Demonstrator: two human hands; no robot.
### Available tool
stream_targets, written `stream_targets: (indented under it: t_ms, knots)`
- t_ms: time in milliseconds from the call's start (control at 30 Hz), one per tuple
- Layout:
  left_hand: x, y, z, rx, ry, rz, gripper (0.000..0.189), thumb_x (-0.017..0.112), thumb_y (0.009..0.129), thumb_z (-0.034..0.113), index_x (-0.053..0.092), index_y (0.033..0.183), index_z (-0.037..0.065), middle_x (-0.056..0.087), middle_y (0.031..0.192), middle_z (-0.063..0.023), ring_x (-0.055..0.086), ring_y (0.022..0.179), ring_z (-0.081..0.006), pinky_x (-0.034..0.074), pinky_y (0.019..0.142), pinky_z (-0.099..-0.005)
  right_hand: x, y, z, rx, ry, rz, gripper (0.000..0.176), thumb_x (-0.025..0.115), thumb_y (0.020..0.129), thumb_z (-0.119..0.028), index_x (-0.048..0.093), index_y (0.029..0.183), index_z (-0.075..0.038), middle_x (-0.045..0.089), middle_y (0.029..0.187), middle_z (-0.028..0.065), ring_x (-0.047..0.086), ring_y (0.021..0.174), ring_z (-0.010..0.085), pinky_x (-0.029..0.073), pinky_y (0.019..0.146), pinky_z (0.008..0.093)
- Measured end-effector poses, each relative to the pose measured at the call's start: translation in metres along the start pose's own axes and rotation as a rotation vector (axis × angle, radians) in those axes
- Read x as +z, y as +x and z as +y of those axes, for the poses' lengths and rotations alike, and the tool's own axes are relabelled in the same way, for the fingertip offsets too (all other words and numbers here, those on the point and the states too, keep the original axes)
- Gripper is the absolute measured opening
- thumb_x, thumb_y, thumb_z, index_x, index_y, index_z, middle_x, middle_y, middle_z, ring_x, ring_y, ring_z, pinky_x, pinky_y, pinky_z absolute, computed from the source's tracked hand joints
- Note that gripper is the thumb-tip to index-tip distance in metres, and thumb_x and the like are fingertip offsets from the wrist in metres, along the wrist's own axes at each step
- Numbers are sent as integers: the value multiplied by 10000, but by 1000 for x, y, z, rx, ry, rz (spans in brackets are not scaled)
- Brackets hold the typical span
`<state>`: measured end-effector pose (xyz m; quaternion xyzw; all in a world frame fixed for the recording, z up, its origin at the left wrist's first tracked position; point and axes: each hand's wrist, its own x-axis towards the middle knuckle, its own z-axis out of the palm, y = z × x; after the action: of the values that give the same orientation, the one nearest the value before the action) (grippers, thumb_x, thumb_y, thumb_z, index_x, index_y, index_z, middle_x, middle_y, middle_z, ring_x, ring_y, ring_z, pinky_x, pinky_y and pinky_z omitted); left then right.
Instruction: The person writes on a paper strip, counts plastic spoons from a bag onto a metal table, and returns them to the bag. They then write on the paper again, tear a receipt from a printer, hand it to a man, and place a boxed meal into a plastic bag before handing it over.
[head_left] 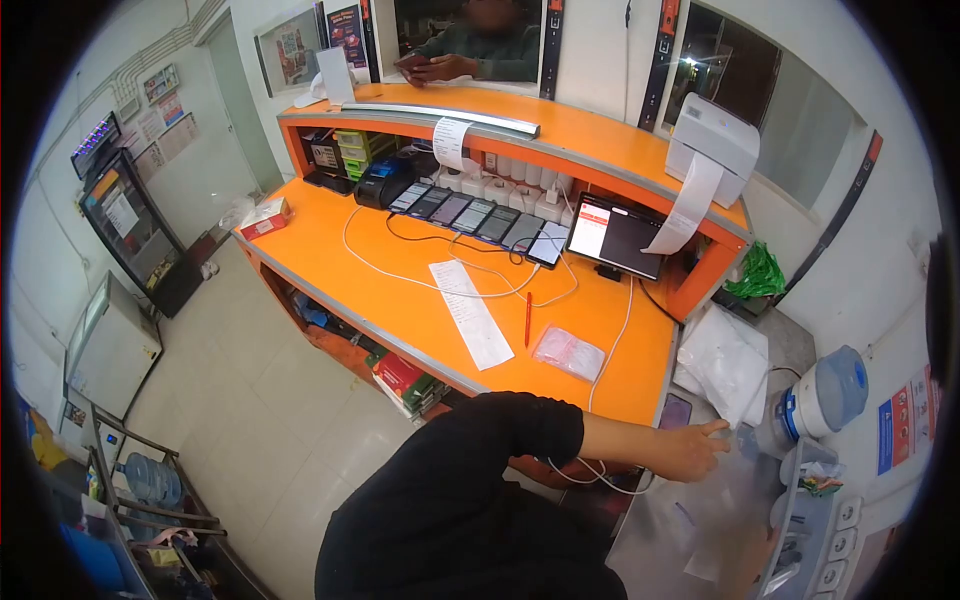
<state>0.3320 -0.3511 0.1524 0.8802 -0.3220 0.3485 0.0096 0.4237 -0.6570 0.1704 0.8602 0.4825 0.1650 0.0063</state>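
At right of frame, the bare hand (688, 453), seemingly at a reaching step near the white plastic bag (722, 365), probably needs careful finger placement next; whether its grip holds anything, I cannot tell.

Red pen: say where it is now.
In the head view, the red pen lies on the orange desktop, just right of centre, between the long paper slip on its left and the pink packet on its right.

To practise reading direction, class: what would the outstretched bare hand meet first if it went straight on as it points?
Probably the see-through item just beyond the outstretched hand, too indistinct to name, then perhaps the bluish water bottle. Depth is unclear, so it might pass above either.
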Motion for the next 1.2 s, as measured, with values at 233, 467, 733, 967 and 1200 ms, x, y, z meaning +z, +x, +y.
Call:
stream_targets:
  t_ms: [233, 467, 733, 967, 1200]
  knots:
    - [2, 0, 7, 4, 9, -23, 119, 596, 716, 196, 695, 657, 164, 632, 790, 28, 495, 1104, -263, 195, 1082, -598, -64, 20, -49, 82, -13, -188, 124, 644, 797, -254, 713, 814, -152, 673, 871, 70, 598, 913, 271, 336, 993, 474]
    - [9, -13, 20, -39, -5, -55, 125, 595, 728, 214, 708, 693, 174, 647, 824, 36, 484, 1131, -258, 178, 1087, -594, -61, 16, -51, 94, 7, -228, 119, 626, 803, -255, 704, 821, -167, 660, 891, 71, 588, 906, 274, 365, 945, 462]
    - [12, -19, 23, -77, -51, 35, 92, 621, 679, 178, 690, 619, 174, 605, 731, 28, 506, 1076, -253, 209, 1077, -568, -63, 22, -60, 106, -14, -273, 146, 611, 820, -270, 703, 821, -157, 657, 912, 78, 592, 933, 270, 376, 942, 444]
    - [15, -17, 23, -69, -51, 56, 99, 624, 696, 172, 701, 634, 176, 601, 718, 25, 504, 1088, -255, 205, 1085, -569, -61, 21, -56, 118, 11, -277, 128, 641, 805, -282, 705, 814, -171, 660, 896, 84, 598, 902, 295, 414, 863, 456]
    - [17, -13, 22, -62, -86, 111, 82, 648, 675, 161, 709, 621, 170, 595, 692, 22, 512, 1077, -252, 223, 1084, -561, -48, 13, -43, 88, 35, -230, 86, 667, 783, -252, 706, 813, -180, 662, 890, 81, 596, 897, 302, 398, 901, 476]
